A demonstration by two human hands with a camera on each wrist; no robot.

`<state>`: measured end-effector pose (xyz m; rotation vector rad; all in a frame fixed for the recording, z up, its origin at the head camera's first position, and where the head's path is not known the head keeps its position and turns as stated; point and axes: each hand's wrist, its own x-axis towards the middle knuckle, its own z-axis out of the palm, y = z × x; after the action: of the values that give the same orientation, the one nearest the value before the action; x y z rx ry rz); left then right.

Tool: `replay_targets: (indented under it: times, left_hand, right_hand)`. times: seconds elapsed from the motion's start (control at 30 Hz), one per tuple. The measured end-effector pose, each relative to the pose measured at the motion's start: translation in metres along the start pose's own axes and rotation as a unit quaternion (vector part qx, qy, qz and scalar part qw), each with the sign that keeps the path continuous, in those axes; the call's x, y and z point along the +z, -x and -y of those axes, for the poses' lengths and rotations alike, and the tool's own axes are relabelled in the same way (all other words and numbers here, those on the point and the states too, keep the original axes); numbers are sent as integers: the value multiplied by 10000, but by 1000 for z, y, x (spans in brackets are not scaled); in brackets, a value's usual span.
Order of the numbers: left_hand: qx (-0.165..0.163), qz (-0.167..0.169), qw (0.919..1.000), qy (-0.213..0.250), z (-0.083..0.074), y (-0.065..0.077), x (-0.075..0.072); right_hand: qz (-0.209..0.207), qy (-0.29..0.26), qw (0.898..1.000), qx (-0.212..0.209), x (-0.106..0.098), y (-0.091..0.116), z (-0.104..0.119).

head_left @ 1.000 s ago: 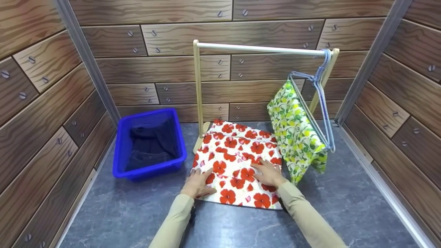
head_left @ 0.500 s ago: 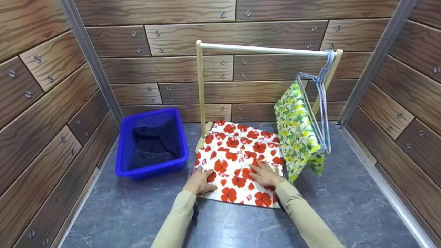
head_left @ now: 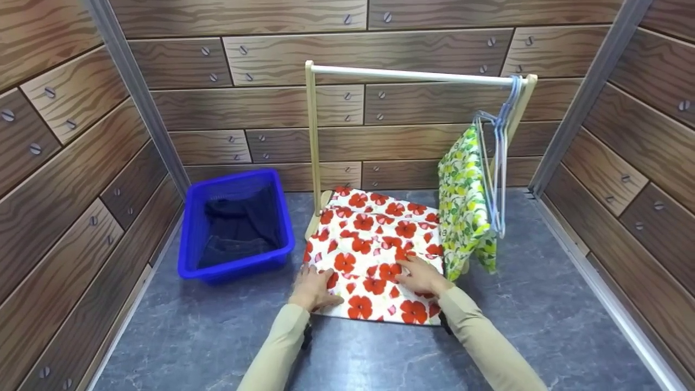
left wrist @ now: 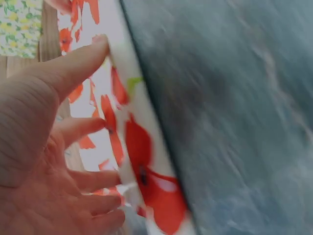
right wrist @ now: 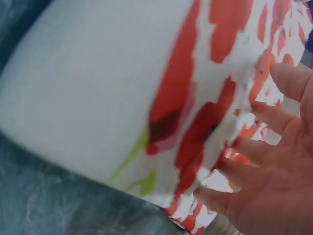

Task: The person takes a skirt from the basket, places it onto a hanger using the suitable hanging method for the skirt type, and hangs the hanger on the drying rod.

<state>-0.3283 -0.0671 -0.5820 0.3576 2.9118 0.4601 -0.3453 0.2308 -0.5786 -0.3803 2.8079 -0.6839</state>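
A white cloth with red flowers [head_left: 374, 266] lies spread on the grey floor in the head view, with some folds across it. My left hand [head_left: 312, 288] rests on its left edge, fingers apart. Toward the right side, my right hand [head_left: 422, 275] rests on the cloth with its fingers spread. In the left wrist view the left fingertips [left wrist: 100, 122] touch the red-flowered fabric near its edge. The right wrist view shows the right fingertips [right wrist: 266, 110] against the same fabric. Neither hand grips anything that I can see.
A wooden rack with a white rail [head_left: 412, 75] stands behind the cloth. Blue hangers [head_left: 502, 157] and a lemon-print cloth [head_left: 464, 201] hang at its right end, close to my right hand. A blue basket [head_left: 236, 266] holding dark clothing [head_left: 241, 220] stands at left.
The lemon-print cloth and its hanger have turned, and their lower front end has swung left and back. Both hands have stayed nearly still on the flowered cloth.
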Motion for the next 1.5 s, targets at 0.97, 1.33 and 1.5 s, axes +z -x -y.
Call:
replay_targets:
  times: [0.97, 1.33, 1.5]
  left_hand:
    - [67, 387, 9987, 334, 2, 0, -1]
    - [8, 469, 9973, 570, 3, 1, 0]
    - [46, 510, 9977, 437, 4, 2, -1]
  right_hand:
    - [-4763, 771, 8623, -1540, -115, 46, 57]
    - [-5108, 590, 8461, -1403, -142, 60, 56]
    - [-5209, 558, 8401, -1406, -146, 63, 54]
